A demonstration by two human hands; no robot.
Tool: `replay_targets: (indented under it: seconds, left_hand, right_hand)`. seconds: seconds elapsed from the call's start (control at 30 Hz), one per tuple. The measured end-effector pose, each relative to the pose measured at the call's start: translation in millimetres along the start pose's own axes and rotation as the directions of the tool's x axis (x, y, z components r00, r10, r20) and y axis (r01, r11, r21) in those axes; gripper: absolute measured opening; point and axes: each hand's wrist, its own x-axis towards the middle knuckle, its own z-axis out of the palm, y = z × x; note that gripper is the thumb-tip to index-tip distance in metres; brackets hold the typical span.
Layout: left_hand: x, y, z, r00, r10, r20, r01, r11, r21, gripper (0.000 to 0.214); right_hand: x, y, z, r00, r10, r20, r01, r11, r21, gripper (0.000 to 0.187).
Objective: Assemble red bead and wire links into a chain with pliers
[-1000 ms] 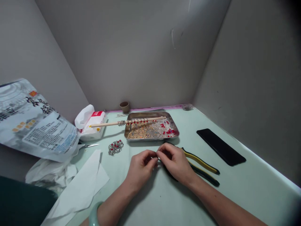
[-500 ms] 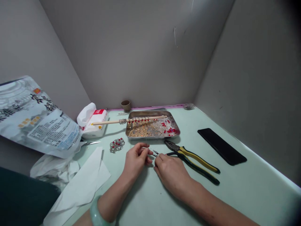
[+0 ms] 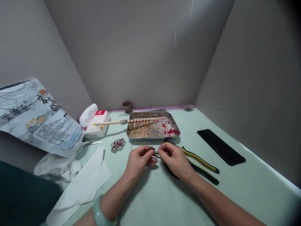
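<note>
My left hand is closed, thumb and forefinger pinched on something too small to make out. Almost touching it, my right hand is closed too, its fingertips pinched close to the left ones. Small pliers with dark handles sit in my right hand; a handle shows under the palm and the metal tip pokes out between the hands. Behind the right hand lie larger pliers with yellow and dark green handles, their jaws mostly covered. A cluster of silver rings with red beads rests left of my hands.
A metal tray of gold, clear and red beads stands behind my hands. A wooden stick with beaded wire crosses it onto a tissue pack. Scissors, white paper and a bag are left; a black phone-like slab is right.
My right hand has lifted and turned, bringing its fingertips up against the left ones. The small pliers' tip, plainly showing before, is now partly covered. My left hand has shifted slightly right.
</note>
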Motion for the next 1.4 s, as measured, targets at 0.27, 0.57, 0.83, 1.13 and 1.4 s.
replay_targets:
  seconds: [0.27, 0.57, 0.83, 1.13, 1.4]
  left_hand:
    - [-2.5, 0.2, 3.8, 0.994, -0.059, 0.094, 0.072, 0.987, -0.141, 0.032]
    - [-2.4, -1.2, 3.2, 0.99, -0.046, 0.135, 0.073, 0.977, -0.202, 0.04]
    - [-1.3, -2.4, 0.9, 0.991, -0.015, 0.135, 0.042, 0.979, -0.198, 0.034]
    - [-1.1, -0.5, 1.9, 0.985, 0.003, 0.17, 0.014, 0.995, -0.101, 0.046]
    - [-2.1, -1.1, 2.9, 0.985, -0.023, 0.169, 0.042, 0.993, -0.109, 0.049]
  right_hand:
    - [0.4, 3.8, 11.7, 0.993, 0.114, -0.022, -0.103, 0.952, 0.289, 0.02]
    - [-3.4, 5.1, 14.6, 0.996, 0.08, -0.046, -0.067, 0.971, 0.228, 0.019]
    - [-3.3, 4.2, 7.9, 0.999, -0.02, -0.031, 0.026, 0.979, 0.202, 0.016]
    - [-0.6, 10.0, 6.7, 0.999, -0.006, 0.054, -0.009, 0.963, 0.269, 0.014]
    - [0.8, 7.7, 1.5, 0.997, 0.019, 0.079, -0.033, 0.982, 0.184, 0.013]
